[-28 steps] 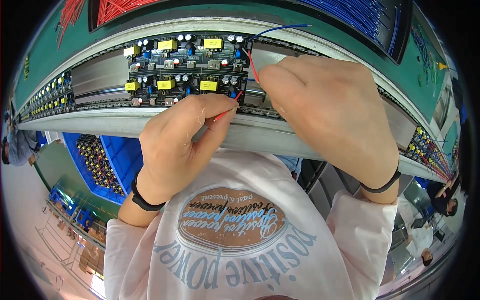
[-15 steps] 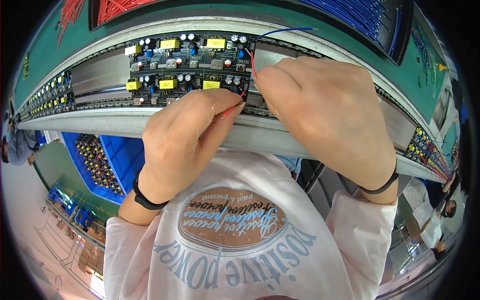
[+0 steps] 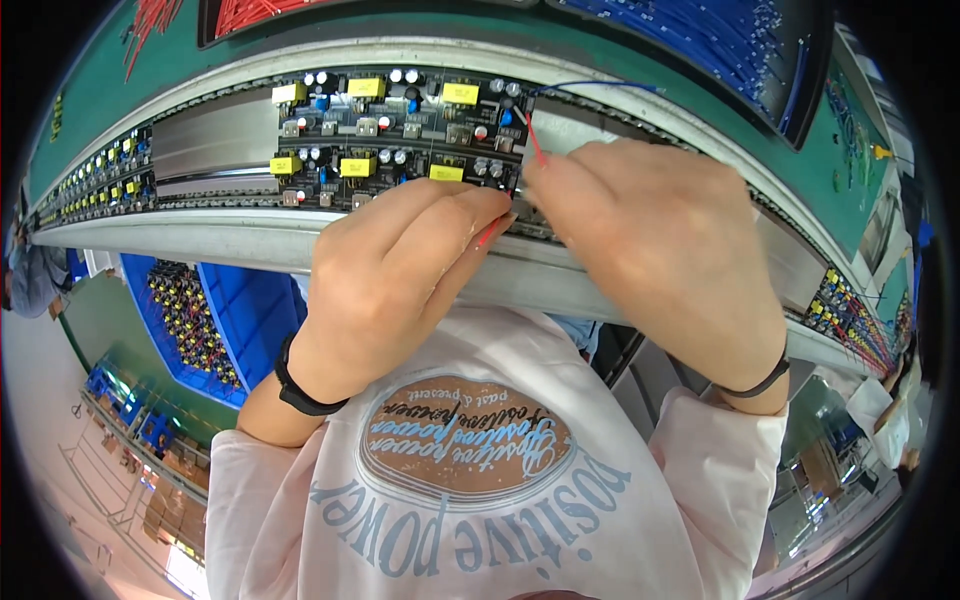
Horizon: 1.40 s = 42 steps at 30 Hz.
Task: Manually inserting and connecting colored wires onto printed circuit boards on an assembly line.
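My left hand is closed in a pinch at the right end of the lower black circuit board. A short red wire sticks out between its thumb and finger. Close beside it, my right hand has its fingers drawn together over the board's right edge; whatever they hold is hidden. Above lies a second circuit board with yellow, blue and silver parts. From its right end rise another red wire and a blue wire.
Both boards lie on a metal conveyor track with rails. Behind it are a black tray of blue wires and a tray of red wires. A blue bin holding boards stands below left. More boards lie along the track at right.
My left hand has shifted right, closer to my right hand, and less of its red wire shows. The whole view has shifted slightly, with the boards now further right in it.
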Motion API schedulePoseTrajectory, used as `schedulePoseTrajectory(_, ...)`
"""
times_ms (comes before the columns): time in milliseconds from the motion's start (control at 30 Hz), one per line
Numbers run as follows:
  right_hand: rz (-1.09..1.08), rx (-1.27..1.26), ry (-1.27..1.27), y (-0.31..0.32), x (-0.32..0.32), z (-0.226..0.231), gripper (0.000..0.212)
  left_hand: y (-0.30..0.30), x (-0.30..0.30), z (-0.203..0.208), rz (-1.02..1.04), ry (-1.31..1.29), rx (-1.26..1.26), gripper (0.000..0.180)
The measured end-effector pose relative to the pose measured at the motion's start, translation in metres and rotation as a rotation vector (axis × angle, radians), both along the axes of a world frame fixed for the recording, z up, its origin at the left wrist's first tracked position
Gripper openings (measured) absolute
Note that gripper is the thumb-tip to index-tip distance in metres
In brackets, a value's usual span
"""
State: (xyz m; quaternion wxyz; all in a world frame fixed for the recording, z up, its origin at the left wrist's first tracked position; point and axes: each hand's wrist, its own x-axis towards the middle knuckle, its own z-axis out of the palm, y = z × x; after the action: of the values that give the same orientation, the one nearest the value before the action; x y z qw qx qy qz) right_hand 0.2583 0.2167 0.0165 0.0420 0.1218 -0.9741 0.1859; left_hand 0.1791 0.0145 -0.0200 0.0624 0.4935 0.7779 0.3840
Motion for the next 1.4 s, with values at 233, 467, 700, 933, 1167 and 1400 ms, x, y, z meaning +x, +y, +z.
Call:
schedulePoseTrajectory(233,-0.122,0.042,-0.234,0.000,0.006,0.031,0.038,-0.003,0.001,0.003,0.038,-0.042,-0.023,0.031)
schedulePoseTrajectory(467,-0.216,0.001,-0.302,0.019,0.009,0.059,0.043,-0.025,-0.002,0.013,0.132,-0.111,-0.044,0.039)
schedulePoseTrajectory(700,-0.277,0.114,-0.050,0.088,-0.024,0.041,0.021,-0.050,-0.042,0.015,0.282,0.134,-0.056,0.031)
schedulePoseTrajectory(933,-0.162,0.377,0.064,0.078,-0.048,0.011,0.008,-0.055,-0.048,0.010,0.466,0.174,-0.267,0.017)
schedulePoseTrajectory(1167,-0.205,0.305,0.069,0.076,-0.045,0.015,0.008,-0.039,-0.042,0.015,0.357,-0.024,-0.347,0.021)
schedulePoseTrajectory(1400,-0.328,0.213,0.082,0.074,-0.044,0.017,0.009,0.003,-0.076,0.051,0.194,0.395,-0.240,0.016)
